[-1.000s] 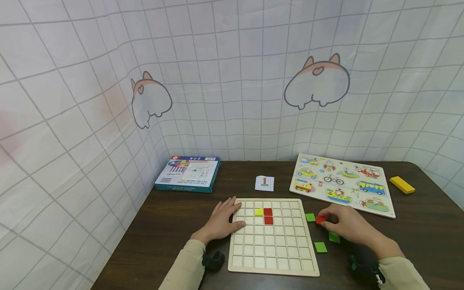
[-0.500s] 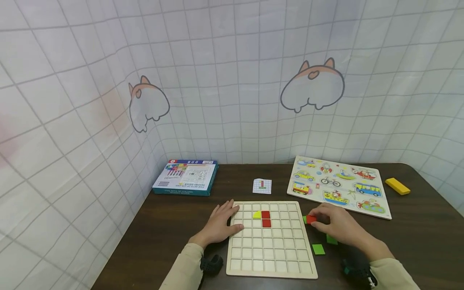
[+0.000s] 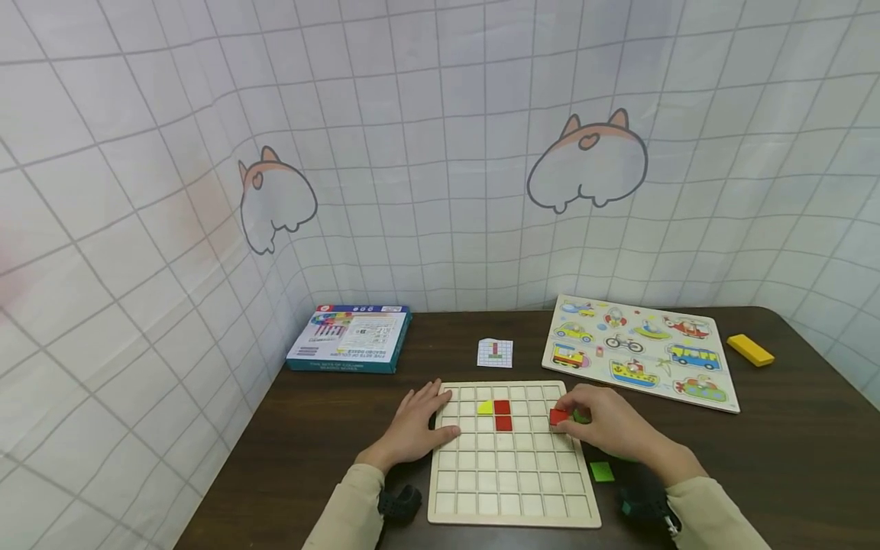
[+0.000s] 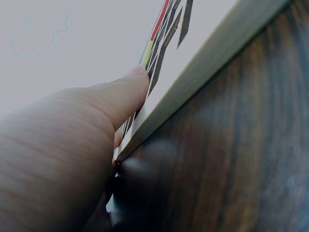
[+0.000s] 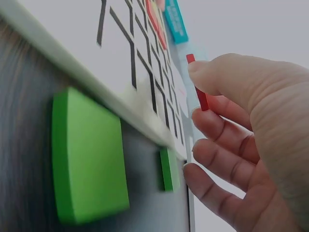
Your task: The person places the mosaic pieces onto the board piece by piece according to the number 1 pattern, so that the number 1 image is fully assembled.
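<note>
My right hand (image 3: 612, 424) pinches a red square tile (image 3: 558, 417) between thumb and fingers, over the right side of the wooden grid board (image 3: 485, 504). In the right wrist view that tile (image 5: 199, 89) stands on edge in the pinch, above the board's surface. My left hand (image 3: 411, 428) rests at the board's left edge, its thumb (image 4: 126, 92) lying on top and fingers spread. Two red tiles (image 3: 503, 415) sit in adjoining cells, one below the other, with a yellow piece (image 3: 485, 409) left of the upper one. Green tiles (image 5: 91, 159) lie right of the board, partly hidden by my right hand.
A small gridded card (image 3: 495, 353) with a coloured pattern lies behind the board. At the back left is a boxed set (image 3: 349, 339); at the back right, a picture puzzle board (image 3: 639, 351) and a yellow block (image 3: 750, 350). A grid-patterned cloth (image 3: 426, 191) hangs behind the table.
My right hand has moved left with the red tile, from the table beside the green tiles to over the board's right side. The left hand stays at the board's edge.
</note>
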`<state>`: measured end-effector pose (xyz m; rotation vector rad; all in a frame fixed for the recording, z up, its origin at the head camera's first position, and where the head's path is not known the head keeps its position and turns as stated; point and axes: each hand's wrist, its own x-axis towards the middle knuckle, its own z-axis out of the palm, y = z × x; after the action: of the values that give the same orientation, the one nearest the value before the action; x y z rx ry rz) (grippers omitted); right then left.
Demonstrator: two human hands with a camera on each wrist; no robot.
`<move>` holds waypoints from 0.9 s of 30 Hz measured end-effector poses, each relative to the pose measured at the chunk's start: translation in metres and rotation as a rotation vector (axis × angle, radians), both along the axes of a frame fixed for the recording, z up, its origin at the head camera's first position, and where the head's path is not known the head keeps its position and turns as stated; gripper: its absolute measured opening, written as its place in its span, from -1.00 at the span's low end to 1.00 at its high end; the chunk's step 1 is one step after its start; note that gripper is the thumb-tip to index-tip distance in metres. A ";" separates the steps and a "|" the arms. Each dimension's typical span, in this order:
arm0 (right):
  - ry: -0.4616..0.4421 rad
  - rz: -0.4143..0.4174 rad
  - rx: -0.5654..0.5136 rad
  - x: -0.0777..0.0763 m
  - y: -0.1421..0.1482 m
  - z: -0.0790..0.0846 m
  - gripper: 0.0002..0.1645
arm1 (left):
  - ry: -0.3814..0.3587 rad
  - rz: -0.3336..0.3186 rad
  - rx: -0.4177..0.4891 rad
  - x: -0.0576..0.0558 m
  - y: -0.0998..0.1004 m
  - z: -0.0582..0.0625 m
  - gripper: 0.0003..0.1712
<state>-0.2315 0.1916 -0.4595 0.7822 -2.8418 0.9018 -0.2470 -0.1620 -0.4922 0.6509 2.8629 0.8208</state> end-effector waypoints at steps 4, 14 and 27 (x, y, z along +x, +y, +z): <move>-0.004 0.034 -0.017 -0.002 -0.013 0.001 -0.81 | 0.001 -0.001 0.002 0.001 -0.002 0.001 -0.16; -0.013 0.080 -0.057 -0.005 -0.053 0.009 -0.83 | 0.005 -0.002 0.003 0.002 -0.003 0.000 -0.16; -0.047 0.106 -0.021 -0.001 -0.068 -0.009 -0.80 | 0.001 -0.009 -0.001 0.001 -0.001 0.001 -0.16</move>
<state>-0.2324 0.1236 -0.4686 0.9295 -2.8491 0.9740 -0.2462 -0.1634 -0.4908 0.6633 2.8592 0.8185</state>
